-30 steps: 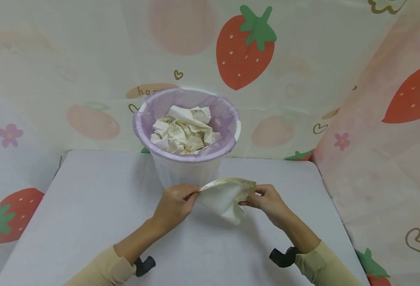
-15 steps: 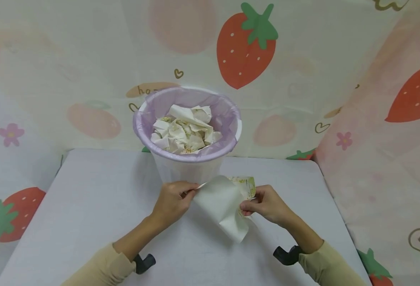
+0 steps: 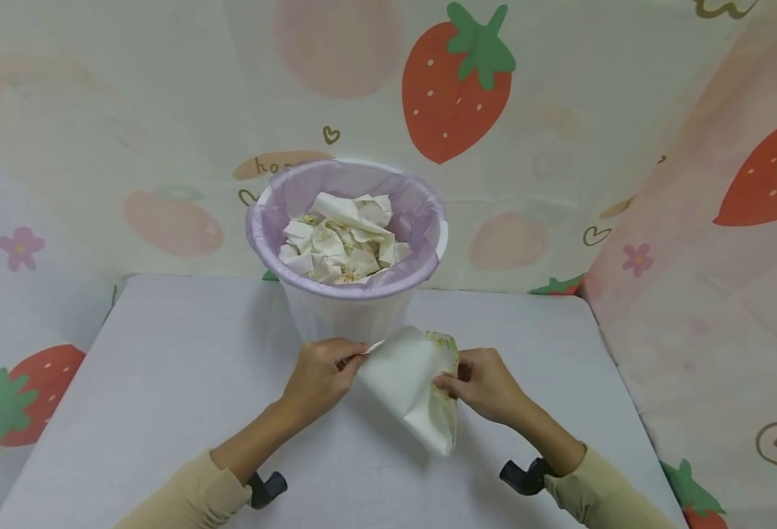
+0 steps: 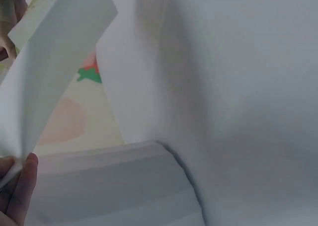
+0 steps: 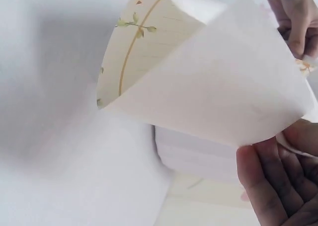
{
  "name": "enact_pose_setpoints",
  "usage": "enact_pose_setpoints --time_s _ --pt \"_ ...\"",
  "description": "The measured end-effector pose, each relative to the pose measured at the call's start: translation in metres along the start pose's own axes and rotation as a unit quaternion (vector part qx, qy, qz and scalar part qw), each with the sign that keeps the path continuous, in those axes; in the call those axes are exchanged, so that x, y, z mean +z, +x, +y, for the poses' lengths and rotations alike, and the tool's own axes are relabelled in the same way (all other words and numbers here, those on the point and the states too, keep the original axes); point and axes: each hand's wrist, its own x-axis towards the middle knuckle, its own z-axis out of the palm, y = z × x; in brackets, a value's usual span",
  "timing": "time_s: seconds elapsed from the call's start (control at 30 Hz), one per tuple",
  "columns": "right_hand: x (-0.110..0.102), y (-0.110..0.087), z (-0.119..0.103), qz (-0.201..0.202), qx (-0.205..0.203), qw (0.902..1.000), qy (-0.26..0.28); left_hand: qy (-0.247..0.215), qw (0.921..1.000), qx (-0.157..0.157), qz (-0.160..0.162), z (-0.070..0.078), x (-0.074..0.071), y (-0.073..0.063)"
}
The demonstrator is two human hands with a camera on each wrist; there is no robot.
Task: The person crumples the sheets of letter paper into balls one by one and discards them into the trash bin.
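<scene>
A sheet of paper (image 3: pixel 405 375), plain white on one face and printed with green sprigs and lines on the other, is held up in front of the bin. My left hand (image 3: pixel 322 375) pinches its left corner between thumb and fingers. The right hand (image 3: pixel 488 386) grips the sheet's right side, where the printed edge folds over. In the right wrist view, the paper (image 5: pixel 213 77) curls to show ruled lines and a leafy border. The left wrist view has the left fingertips (image 4: pixel 27 179) pinching a creased corner.
Behind the hands a white bin (image 3: pixel 342 316) with a purple liner (image 3: pixel 421 213) stands on the white table (image 3: pixel 183 353). Several crumpled papers (image 3: pixel 342 242) fill it. A strawberry-patterned cloth (image 3: pixel 547 147) hangs behind and at both sides.
The right hand has shifted slightly left, folding the sheet's printed right part over. More of the white face now shows, and its lower corner hangs lower. The left hand keeps its pinch, nearly still.
</scene>
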Motion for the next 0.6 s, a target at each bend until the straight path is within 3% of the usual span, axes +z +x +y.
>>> enact_pose_setpoints --time_s 0.27,0.6 --pt "0.010 0.001 -0.002 0.029 0.031 0.9988 -0.024 0.026 0.9995 0.016 0.004 0.006 0.007 -0.002" --pt "0.017 0.007 -0.014 0.111 0.118 0.9845 -0.067 -0.014 0.9992 -0.017 0.033 0.017 0.018 -0.007"
